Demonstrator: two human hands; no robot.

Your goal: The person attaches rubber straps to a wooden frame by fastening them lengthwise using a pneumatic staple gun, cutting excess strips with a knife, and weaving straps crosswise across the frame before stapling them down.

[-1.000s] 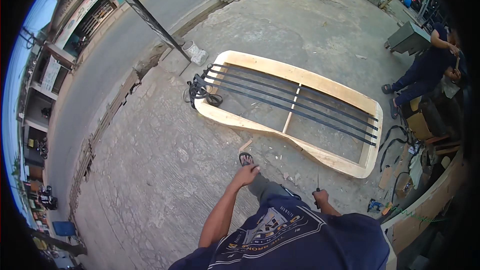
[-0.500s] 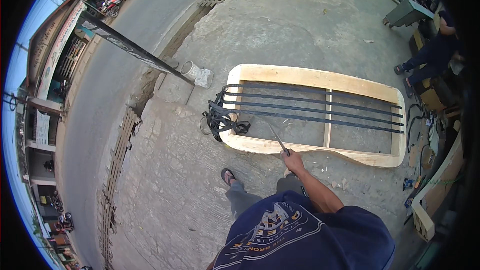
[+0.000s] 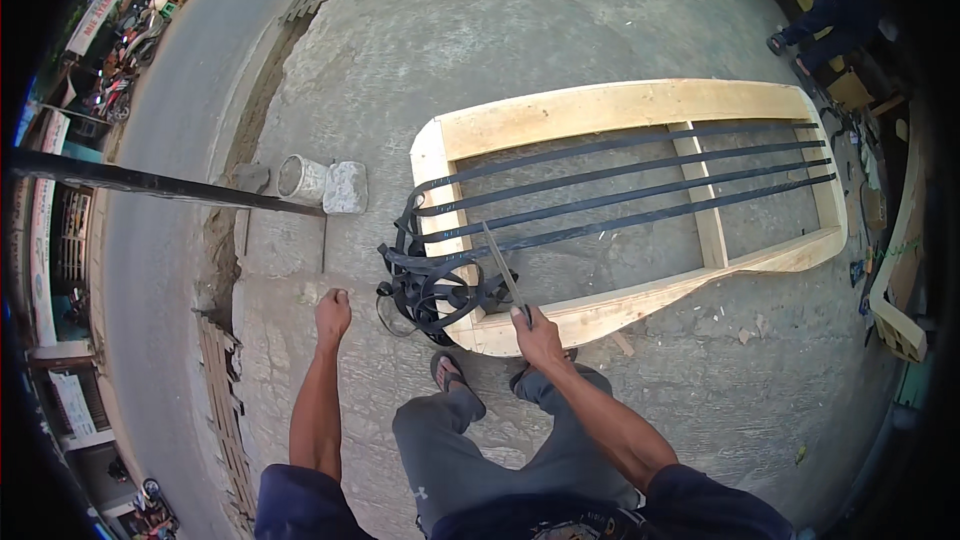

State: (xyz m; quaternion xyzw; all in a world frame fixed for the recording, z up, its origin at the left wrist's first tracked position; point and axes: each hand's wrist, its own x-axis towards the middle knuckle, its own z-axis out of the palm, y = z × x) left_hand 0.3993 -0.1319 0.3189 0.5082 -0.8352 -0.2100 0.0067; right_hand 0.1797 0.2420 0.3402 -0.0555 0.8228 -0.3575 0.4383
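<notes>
In my right hand [image 3: 541,339] is a long, narrow metal blade [image 3: 502,265] with a dark handle. Its tip points away from me over the pale wooden frame [image 3: 620,100]. Several black straps [image 3: 600,197] run lengthwise across the frame's opening, fixed at the right end. At the left end their loose lengths lie in a tangled heap [image 3: 425,290] over the wood and ground. My left hand [image 3: 333,318] hangs left of the heap, apart from it, with its fingers curled and nothing visible in them.
A dark pole [image 3: 170,183] leans in at the left, near a whitish bucket [image 3: 301,178] and a pale block [image 3: 346,187]. Beyond runs the road [image 3: 160,270], edged by slatted drain covers [image 3: 225,380]. Another person's legs [image 3: 825,35] show at far right, above a second wooden piece [image 3: 895,325].
My left hand and forearm have come into view. My view has shifted, with the frame now larger and closer. The blade, still in my right hand, has moved toward the strap heap.
</notes>
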